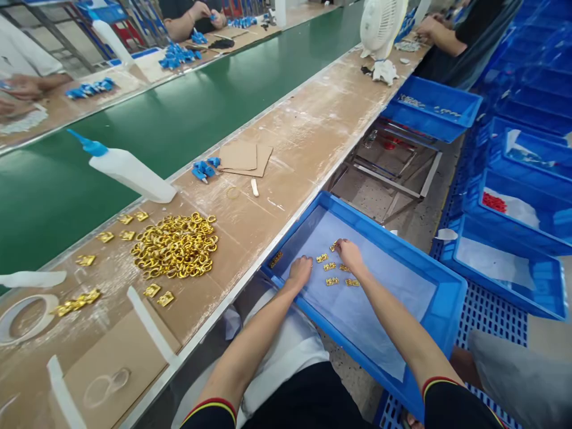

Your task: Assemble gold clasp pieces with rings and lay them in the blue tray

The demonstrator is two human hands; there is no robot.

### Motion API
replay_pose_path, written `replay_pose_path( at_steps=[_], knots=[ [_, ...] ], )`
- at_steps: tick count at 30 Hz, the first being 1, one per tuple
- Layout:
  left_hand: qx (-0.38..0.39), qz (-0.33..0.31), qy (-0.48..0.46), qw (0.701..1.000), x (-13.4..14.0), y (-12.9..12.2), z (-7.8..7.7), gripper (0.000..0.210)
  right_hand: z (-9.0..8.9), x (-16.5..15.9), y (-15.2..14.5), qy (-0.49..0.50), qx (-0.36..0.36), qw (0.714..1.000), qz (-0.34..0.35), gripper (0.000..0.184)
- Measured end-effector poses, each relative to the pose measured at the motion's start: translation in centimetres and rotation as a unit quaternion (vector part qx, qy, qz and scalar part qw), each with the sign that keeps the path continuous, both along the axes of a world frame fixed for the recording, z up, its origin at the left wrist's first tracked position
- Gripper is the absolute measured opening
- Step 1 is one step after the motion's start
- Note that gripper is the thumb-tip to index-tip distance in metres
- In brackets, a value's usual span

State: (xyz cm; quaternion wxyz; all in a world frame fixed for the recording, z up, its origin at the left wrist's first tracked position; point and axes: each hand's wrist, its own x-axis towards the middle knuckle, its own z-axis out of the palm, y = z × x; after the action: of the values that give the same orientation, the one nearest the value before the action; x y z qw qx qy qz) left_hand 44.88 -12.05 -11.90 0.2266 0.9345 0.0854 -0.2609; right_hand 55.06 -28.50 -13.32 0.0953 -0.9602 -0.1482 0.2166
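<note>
My right hand (350,255) is over the blue tray (411,271), its fingertips pinched on a small gold piece (333,245). Below it, several similar gold pieces (332,281) lie in short rows on the white lining sheet. My left hand (300,271) hangs over the tray's near left side, fingers curled together; whatever they may hold is hidden. A gold strip (276,259) lies in the tray's left corner. On the bench is a heap of gold rings (176,247), with loose gold square pieces (165,298) around it.
A white bottle with a blue nozzle (134,173) leans by the green belt (214,101). Tape roll (44,322), cardboard (239,156) and blue parts (203,171) lie on the bench. A fan (382,27) stands farther along. Blue bins (504,262) stand right. Co-workers sit across and ahead.
</note>
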Motion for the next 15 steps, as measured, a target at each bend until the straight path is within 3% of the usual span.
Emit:
replay_pose_path(
  at_steps=[4,7,11,13,15],
  knots=[
    [-0.027,0.007,-0.028,0.999,-0.7,0.4,1.7,0.02,0.0,0.6,-0.8,0.0,-0.011,1.0,0.02,0.026],
    [-0.067,0.013,-0.063,0.996,-3.3,1.2,4.5,0.02,0.8,1.0,-1.5,-0.005,-0.014,0.999,0.035,0.024],
    [-0.126,0.041,-0.09,0.987,-11.1,4.1,10.3,0.018,2.9,0.9,-1.3,-0.024,-0.011,0.997,0.071,0.027],
    [-0.187,0.061,-0.126,0.972,-16.2,6.6,13.4,0.016,4.1,0.7,-1.0,-0.043,-0.01,0.995,0.088,0.017],
    [-0.199,0.114,-0.172,0.958,-21.2,9.9,16.1,0.013,5.2,0.6,-0.7,-0.069,-0.006,0.993,0.1,0.016]
  ],
)
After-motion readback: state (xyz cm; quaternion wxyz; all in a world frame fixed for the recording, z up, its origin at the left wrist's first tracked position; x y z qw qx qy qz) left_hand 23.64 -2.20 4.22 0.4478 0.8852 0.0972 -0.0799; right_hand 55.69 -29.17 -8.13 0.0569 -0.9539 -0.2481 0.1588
